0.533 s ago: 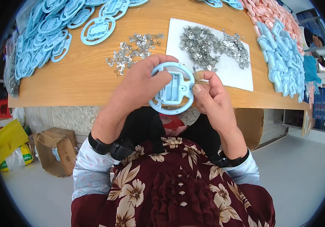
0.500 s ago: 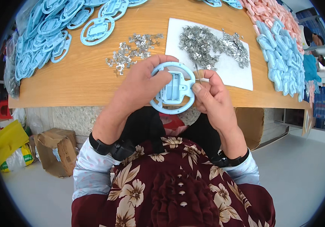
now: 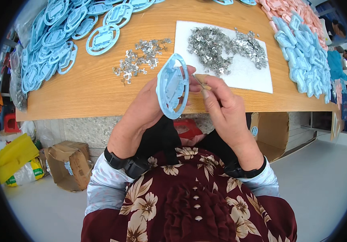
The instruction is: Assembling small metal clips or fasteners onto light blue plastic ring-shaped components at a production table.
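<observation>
My left hand (image 3: 143,107) grips a light blue plastic steering-wheel-shaped part (image 3: 173,86) above the table's near edge. The part is tilted, almost on edge, with its moulded central panel in view; most of my left fingers are hidden behind it. Just to its right, my right hand (image 3: 230,111) pinches a thin metal tool (image 3: 199,82) between thumb and index finger. Its tip lies close to the wheel part's right rim and my left fingertips; whether it touches, I cannot tell.
Small metal clips (image 3: 139,60) lie loose on the wooden table (image 3: 80,92). More metal pieces (image 3: 212,48) are heaped on a white sheet (image 3: 246,82). Blue wheel parts (image 3: 54,38) pile up at left; blue handle-like parts (image 3: 302,60) and pink parts (image 3: 298,20) at right.
The wheel part has turned from facing up to nearly edge-on, and its battery-type recess no longer shows. My right hand with the tool has shifted slightly left, toward my left fingers.
</observation>
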Motion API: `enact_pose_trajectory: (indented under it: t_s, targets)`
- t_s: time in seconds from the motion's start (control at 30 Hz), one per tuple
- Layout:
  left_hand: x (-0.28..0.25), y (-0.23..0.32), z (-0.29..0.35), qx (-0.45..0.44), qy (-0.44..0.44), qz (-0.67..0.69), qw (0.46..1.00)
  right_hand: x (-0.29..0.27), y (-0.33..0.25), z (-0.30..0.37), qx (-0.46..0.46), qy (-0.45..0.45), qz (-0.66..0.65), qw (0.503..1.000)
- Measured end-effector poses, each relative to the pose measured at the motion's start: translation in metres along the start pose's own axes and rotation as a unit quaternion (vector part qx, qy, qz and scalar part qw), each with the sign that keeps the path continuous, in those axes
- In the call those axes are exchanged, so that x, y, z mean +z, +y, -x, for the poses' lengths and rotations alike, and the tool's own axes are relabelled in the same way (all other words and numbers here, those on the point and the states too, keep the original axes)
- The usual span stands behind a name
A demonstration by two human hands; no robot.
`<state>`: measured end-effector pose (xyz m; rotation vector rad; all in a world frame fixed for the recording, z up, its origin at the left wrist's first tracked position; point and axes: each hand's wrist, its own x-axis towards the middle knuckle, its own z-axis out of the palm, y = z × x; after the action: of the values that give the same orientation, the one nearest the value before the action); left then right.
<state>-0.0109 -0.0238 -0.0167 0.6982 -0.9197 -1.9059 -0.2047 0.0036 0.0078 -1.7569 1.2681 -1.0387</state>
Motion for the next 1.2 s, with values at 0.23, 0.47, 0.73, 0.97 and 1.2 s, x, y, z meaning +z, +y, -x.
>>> enact_pose_trajectory:
  t_s: [0.23, 0.47, 0.73, 0.97, 1.2]
  targets:
    - [0.003, -0.007, -0.001, 0.023, -0.012, 0.057, 0.998, 0.009, 0.0, -0.002, -0.048, -0.001, 0.061, 0.997]
    - [0.011, -0.01, -0.01, -0.016, 0.019, 0.104, 0.994, 0.012, 0.003, 0.005, -0.157, -0.003, 0.15, 0.976]
    - [0.022, -0.012, -0.007, 0.007, 0.095, -0.098, 0.991, -0.018, -0.003, 0.021, 0.009, 0.011, -0.115, 0.993]
    - [0.041, 0.007, -0.005, 0.106, 0.039, -0.297, 0.948, -0.062, 0.016, 0.027, 0.147, -0.097, -0.242, 0.954]
    - [0.035, 0.004, -0.01, 0.005, 0.046, -0.3, 0.953, -0.107, 0.054, -0.008, 0.121, 0.122, 0.219, 0.96]
